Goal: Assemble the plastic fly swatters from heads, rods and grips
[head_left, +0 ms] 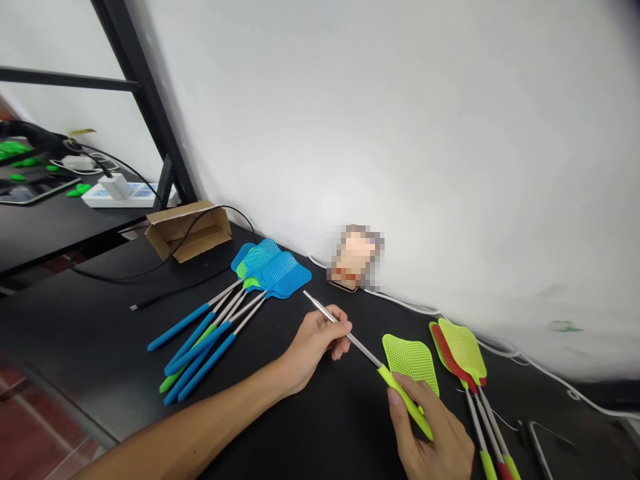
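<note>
A fly swatter handle (pixel 365 351), with a silver metal rod and a lime-green grip, is held at a slant between both hands above the black table. My left hand (pixel 320 340) is closed around the rod, with the bare tip poking out beyond the fingers. The green grip lies in my right hand (pixel 435 430), which is closed on it. A lime-green swatter head (pixel 413 360) is just behind my right hand; whether the fingers touch it is hidden. To the left lies a fanned pile of blue swatters (pixel 287 273) with some green among them.
Green and red swatters (pixel 463 350) lie stacked at the right, beside a dark phone-like object (pixel 550 447). A blurred-out upright device (pixel 355 257) leans against the white wall. An open cardboard box (pixel 193 230), black cable (pixel 185 287) and power strip (pixel 130 193) are at the left.
</note>
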A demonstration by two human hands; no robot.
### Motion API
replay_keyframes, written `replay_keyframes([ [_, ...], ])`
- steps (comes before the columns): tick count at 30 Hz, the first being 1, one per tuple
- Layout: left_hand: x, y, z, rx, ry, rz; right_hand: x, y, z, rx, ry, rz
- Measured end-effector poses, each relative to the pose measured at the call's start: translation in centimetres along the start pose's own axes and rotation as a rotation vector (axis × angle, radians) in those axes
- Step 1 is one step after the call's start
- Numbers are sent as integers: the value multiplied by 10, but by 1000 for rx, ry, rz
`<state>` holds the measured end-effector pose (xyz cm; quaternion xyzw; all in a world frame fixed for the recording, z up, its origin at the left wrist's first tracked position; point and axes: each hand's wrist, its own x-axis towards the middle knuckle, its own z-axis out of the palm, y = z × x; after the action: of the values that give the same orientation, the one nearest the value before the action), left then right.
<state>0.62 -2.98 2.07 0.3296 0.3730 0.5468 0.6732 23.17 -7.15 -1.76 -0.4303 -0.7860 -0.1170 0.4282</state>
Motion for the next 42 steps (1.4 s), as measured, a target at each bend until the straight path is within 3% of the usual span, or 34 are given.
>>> replay_keyframes([
  [9, 2, -2, -1, 71, -26, -58, 16, -10, -4, 92, -9, 13],
  [17, -1, -10, -1, 188, -248, -89, 13, -13, -5, 128, -100, 40],
  [21, -2, -11, -1, 160, -285, -107, 14, -13, -4, 154, -116, 78],
  [25, 0, -10, -2, 99, -263, -80, 15, -11, -3, 109, -65, 55],
  [33, 3, -3, -2, 82, -29, -29, 17, -10, -2, 89, -31, 42],
  [42, 0, -4, -3, 143, -120, -9, 16, -10, -2, 150, -52, 60],
])
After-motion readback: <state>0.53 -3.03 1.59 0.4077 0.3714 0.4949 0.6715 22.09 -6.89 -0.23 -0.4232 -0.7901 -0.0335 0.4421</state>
